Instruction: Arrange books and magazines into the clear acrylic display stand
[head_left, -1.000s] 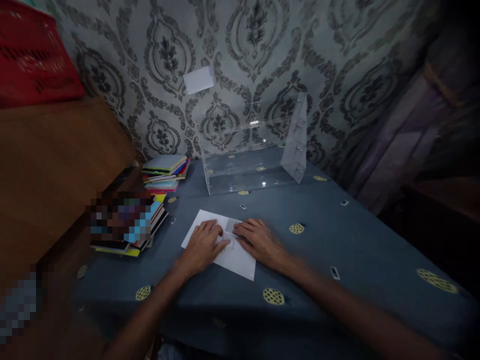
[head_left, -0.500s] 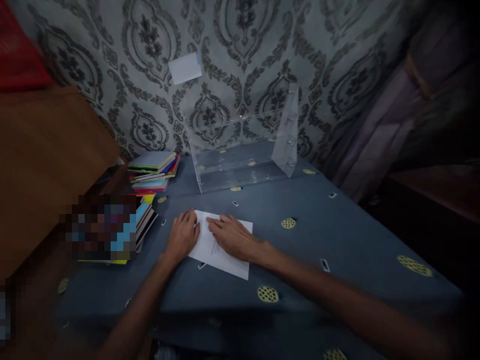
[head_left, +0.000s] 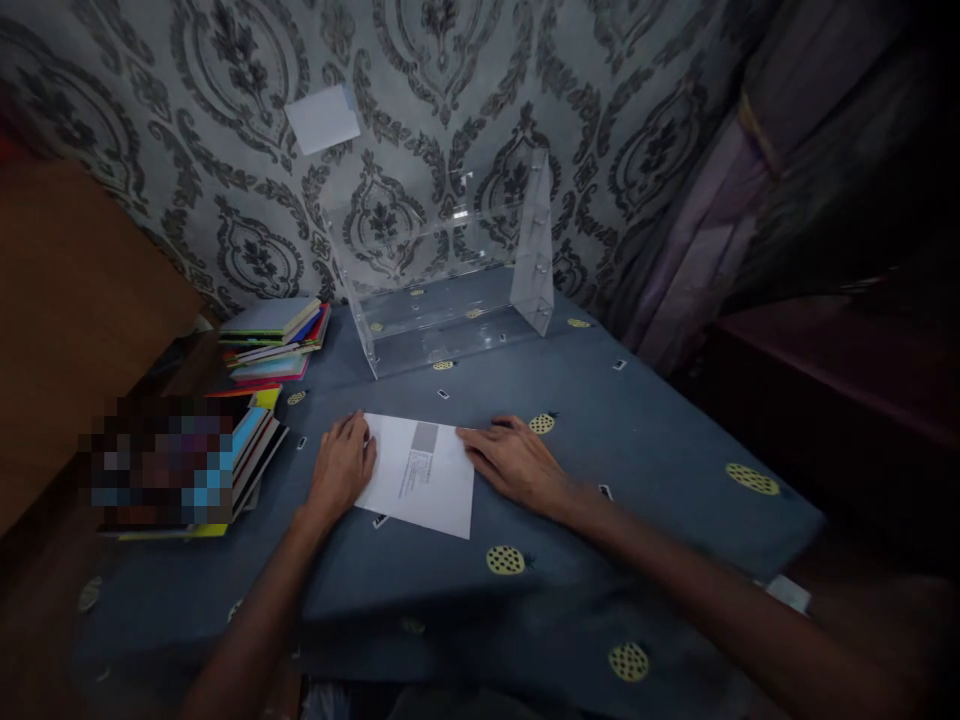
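Note:
A white printed sheet or thin booklet [head_left: 397, 490], with a grey block and small dark text, lies flat on the table. My left hand [head_left: 343, 462] rests over its left edge, fingers lightly bent and thumb apart from them; no grip around the paper shows. At the upper right corner, the fingertips of my right hand [head_left: 517, 465] touch the sheet, with the fingers stretched out and the palm beside the paper. Beyond both hands stands a clear acrylic rack [head_left: 536, 250] with side panels and see-through shelves.
On the left are a back stack of books [head_left: 274, 335] and a nearer book pile [head_left: 255, 455], partly pixelated. A blue cloth [head_left: 645, 440] with pineapple prints covers the table. A white card [head_left: 324, 120] is on the patterned wall. A tied curtain [head_left: 697, 250] hangs at right.
My right hand has slid from the middle of the sheet to its right edge, uncovering the grey block and text. My left hand stays at the left edge. The view has turned right.

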